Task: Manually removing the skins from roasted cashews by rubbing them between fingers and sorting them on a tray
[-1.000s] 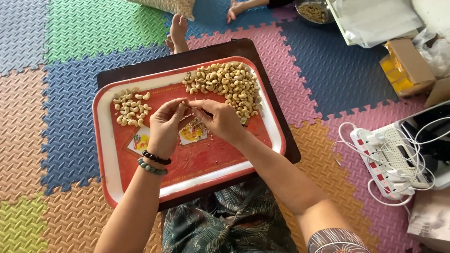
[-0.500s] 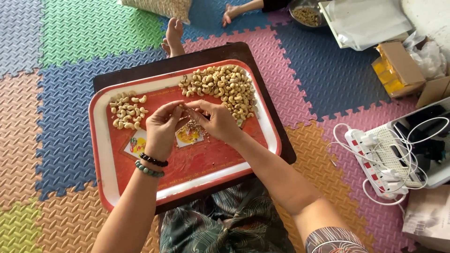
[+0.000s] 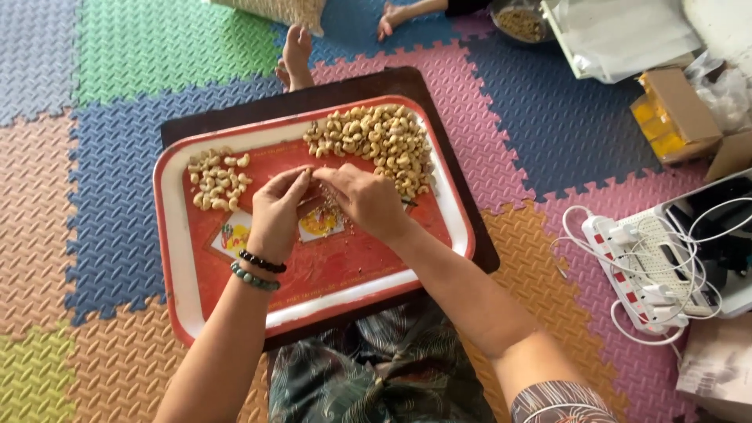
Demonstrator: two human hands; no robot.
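Left hand (image 3: 276, 213) and right hand (image 3: 363, 197) pinched together on one small cashew (image 3: 312, 177) (barely visible between fingertips) above red tray (image 3: 329, 270). Best kept low over tray, between small pile (image 3: 218, 179) and big pile (image 3: 381, 142).

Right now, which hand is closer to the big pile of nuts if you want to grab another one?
The right hand, probably. It sits just below the big pile of cashews at the tray's far right. The left hand is nearer the small pile on the left.
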